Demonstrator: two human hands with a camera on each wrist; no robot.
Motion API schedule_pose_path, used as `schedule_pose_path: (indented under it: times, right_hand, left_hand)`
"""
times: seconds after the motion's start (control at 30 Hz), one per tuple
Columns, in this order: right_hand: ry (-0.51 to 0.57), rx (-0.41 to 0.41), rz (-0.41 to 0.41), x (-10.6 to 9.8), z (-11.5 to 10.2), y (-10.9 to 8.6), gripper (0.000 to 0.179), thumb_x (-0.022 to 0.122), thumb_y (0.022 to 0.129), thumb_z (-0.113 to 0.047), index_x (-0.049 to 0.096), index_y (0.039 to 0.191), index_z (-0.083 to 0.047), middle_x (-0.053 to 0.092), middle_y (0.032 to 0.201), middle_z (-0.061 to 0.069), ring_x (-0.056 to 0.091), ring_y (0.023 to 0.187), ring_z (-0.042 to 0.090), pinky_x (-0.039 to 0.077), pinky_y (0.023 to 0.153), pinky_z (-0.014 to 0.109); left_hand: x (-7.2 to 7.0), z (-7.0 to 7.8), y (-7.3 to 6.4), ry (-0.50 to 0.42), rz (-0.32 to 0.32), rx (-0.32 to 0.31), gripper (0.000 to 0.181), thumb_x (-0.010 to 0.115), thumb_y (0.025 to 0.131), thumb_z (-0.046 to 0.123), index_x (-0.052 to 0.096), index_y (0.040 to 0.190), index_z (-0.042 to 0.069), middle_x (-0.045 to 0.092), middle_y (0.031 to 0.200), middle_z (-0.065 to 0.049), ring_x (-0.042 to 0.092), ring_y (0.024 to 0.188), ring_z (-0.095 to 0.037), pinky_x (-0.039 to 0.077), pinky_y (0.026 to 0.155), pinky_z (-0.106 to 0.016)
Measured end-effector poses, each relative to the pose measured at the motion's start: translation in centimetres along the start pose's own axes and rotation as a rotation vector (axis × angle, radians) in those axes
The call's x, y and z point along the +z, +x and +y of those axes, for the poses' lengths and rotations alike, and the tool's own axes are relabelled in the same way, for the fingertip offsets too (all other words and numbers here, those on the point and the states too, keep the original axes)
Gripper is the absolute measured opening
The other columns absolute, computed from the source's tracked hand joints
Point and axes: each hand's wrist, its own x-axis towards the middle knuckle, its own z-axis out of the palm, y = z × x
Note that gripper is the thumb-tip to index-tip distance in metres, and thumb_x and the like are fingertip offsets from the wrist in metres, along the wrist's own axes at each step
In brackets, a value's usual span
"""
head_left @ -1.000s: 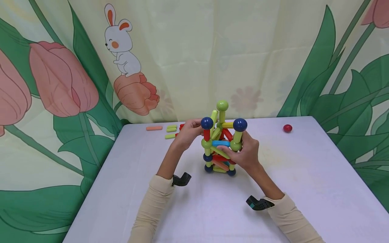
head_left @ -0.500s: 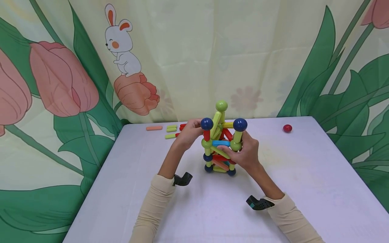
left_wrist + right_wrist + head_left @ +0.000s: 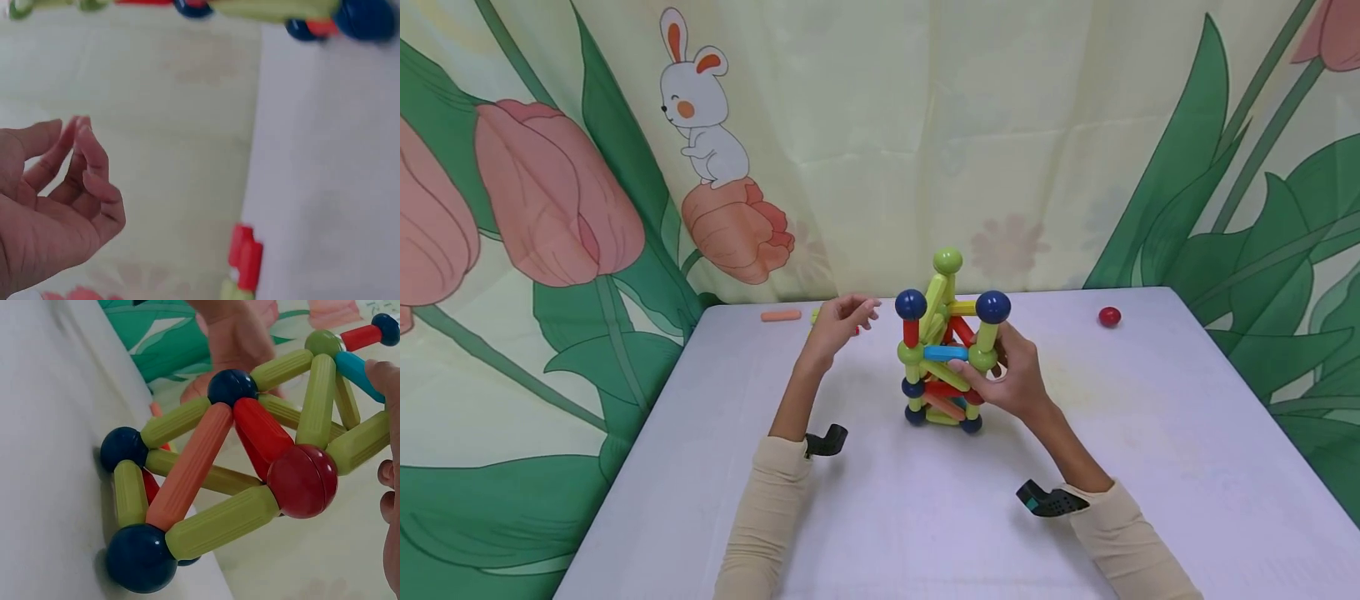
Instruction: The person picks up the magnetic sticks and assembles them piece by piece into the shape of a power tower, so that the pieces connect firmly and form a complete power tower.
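Note:
A tower of magnetic sticks and balls stands upright on the table, built from green, red, blue, orange and yellow sticks with dark blue, green and red balls. My right hand grips its upper right side near a green ball, thumb in front; some fingers are hidden behind. The right wrist view shows the tower's lower levels, with a red ball close up and the right thumb at the edge. To the left of the tower, apart from it, my left hand hangs with loosely bent fingers. Nothing is between them in the left wrist view.
An orange stick lies at the table's back left. Red sticks and green ones lie near it, partly hidden behind the left hand in the head view. A lone red ball sits at the back right. A printed curtain hangs behind the table.
My left hand has let go of the tower's back left side and moved left. A green stick near the top has tilted toward the top green ball. The right hand keeps its grip.

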Motion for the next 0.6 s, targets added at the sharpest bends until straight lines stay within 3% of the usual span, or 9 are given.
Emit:
schedule_pose_path:
  times: [0.1,0.17,0.27,0.33,0.4,0.47,0.6]
  right_hand:
    - [-0.009,0.008,0.004,0.1,0.0,-0.1,0.06,0.07,0.086,-0.049,0.051,0.093,0.008,0.05,0.074,0.005,0.041,0.055,0.006,0.033,0.04,0.024]
    - [-0.013,0.01,0.008,0.0,0.0,0.0,0.06,0.07,0.086,-0.048,0.052,0.093,0.009,0.051,0.074,0.005,0.041,0.055,0.006,0.033,0.04,0.024]
    - [-0.02,0.011,0.01,0.0,-0.1,0.0,0.061,0.07,0.086,-0.048,0.051,0.093,0.01,0.05,0.074,0.006,0.04,0.056,0.005,0.033,0.041,0.02]
    - [-0.024,0.008,0.013,0.0,-0.1,0.0,0.062,0.07,0.086,-0.047,0.051,0.092,0.011,0.05,0.073,0.007,0.04,0.056,0.005,0.032,0.042,0.017]
    - [-0.029,0.005,0.016,0.0,0.0,0.0,0.062,0.07,0.087,-0.048,0.051,0.092,0.011,0.05,0.073,0.007,0.04,0.056,0.005,0.032,0.043,0.017]
    - [-0.035,0.004,0.015,0.0,0.0,0.0,0.061,0.069,0.087,-0.048,0.051,0.093,0.01,0.052,0.074,0.007,0.042,0.057,0.005,0.033,0.042,0.019]
    - [-0.056,0.0,0.011,0.1,-0.3,-0.1,0.059,0.069,0.087,-0.049,0.053,0.095,0.007,0.054,0.075,0.005,0.045,0.057,0.006,0.036,0.04,0.023]
  left_hand:
    - [-1.9,-2.1,0.4,0.092,0.118,-0.068,0.031,0.061,0.097,0.032,0.067,0.115,0.007,0.065,0.11,-0.02,0.061,0.103,-0.036,0.052,0.092,-0.046]
    - [-3.3,-3.5,0.8,0.178,0.205,-0.082,0.029,0.061,0.097,0.027,0.067,0.113,0.003,0.067,0.108,-0.021,0.062,0.102,-0.036,0.053,0.088,-0.043]
    - [-5.3,-5.7,1.4,0.332,0.335,-0.063,0.023,0.061,0.095,0.017,0.069,0.107,0.0,0.07,0.102,-0.022,0.064,0.093,-0.033,0.051,0.077,-0.037]
    - [-6.7,-7.1,1.9,0.428,0.397,-0.025,0.018,0.061,0.093,0.01,0.07,0.104,-0.002,0.071,0.099,-0.023,0.063,0.094,-0.034,0.049,0.078,-0.038]
    - [-8.0,-8.3,2.3,0.525,0.394,0.001,0.021,0.061,0.091,0.005,0.068,0.108,-0.005,0.07,0.106,-0.024,0.061,0.105,-0.038,0.046,0.089,-0.044]
    - [-9.3,-9.4,2.7,0.603,0.344,-0.019,0.029,0.059,0.092,0.004,0.063,0.12,-0.006,0.062,0.125,-0.025,0.049,0.123,-0.042,0.039,0.102,-0.05]
    - [-11.2,-11.1,3.0,0.724,0.155,-0.178,0.05,0.049,0.099,0.009,0.037,0.147,0.0,0.024,0.158,-0.021,0.014,0.146,-0.045,0.022,0.114,-0.063]
